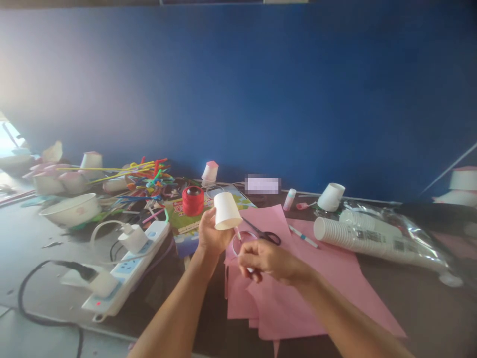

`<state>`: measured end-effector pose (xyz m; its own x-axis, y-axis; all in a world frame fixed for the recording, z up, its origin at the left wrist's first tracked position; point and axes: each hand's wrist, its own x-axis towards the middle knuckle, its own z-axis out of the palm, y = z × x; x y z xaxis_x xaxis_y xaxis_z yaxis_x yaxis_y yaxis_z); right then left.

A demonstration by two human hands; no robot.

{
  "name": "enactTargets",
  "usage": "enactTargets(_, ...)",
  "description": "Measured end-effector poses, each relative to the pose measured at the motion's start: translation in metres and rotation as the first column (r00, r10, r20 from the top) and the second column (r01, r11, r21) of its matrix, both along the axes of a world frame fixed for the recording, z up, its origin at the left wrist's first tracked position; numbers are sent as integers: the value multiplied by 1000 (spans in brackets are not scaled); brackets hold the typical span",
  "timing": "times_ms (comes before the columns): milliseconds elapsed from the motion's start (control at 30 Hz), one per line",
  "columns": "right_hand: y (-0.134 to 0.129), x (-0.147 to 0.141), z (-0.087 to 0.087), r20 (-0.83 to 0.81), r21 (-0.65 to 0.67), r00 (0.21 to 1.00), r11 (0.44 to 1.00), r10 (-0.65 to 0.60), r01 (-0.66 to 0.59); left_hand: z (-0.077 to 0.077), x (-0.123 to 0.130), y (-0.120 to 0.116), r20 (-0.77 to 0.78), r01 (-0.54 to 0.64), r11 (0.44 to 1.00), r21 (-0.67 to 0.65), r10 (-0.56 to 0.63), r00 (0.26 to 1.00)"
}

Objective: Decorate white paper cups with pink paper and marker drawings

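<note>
My left hand (214,232) is wrapped round a white paper cup (226,211), tilted with its rim toward the lower right. Just right of and below the cup, my right hand (263,259) has its fingers closed; a thin pinkish strip shows between it and the cup, and what the fingers hold is too small to name. Beneath both hands lie sheets of pink paper (298,303). A roll of tape (243,239) rests on the paper, partly behind my right hand. Beside it are black-handled scissors (269,237).
A red round object (193,201) stands on a colourful booklet (182,233). At left are a power strip (130,273), a white bowl (70,211) and pipe cleaners (149,174). Stacked paper cups (346,236), a marker (303,236) and a glue stick (289,200) lie to the right.
</note>
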<state>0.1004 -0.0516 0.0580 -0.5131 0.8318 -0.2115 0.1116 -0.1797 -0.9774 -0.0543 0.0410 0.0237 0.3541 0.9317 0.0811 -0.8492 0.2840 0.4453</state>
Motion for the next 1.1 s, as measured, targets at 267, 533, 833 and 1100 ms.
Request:
enactTargets(267, 53, 67, -10, 492, 507, 706, 827, -510, 243, -5, 3, -4, -87, 135, 990, -34, -137, 987)
enactTargets(533, 45, 36, -11, 380, 418, 792, 852, -478, 314, -5, 13, -9, -56, 213, 973, 87, -209, 976)
enactTargets(833, 43, 9, -12, -24, -178, 930, 917, -366, 356, -9, 20, -13, -40, 253, 967, 35, -252, 967)
enactTargets(1100, 44, 49, -16, -200, -168, 809, 833, -553, 527, -10, 16, -16, -25, 294, 953, 78, -293, 956)
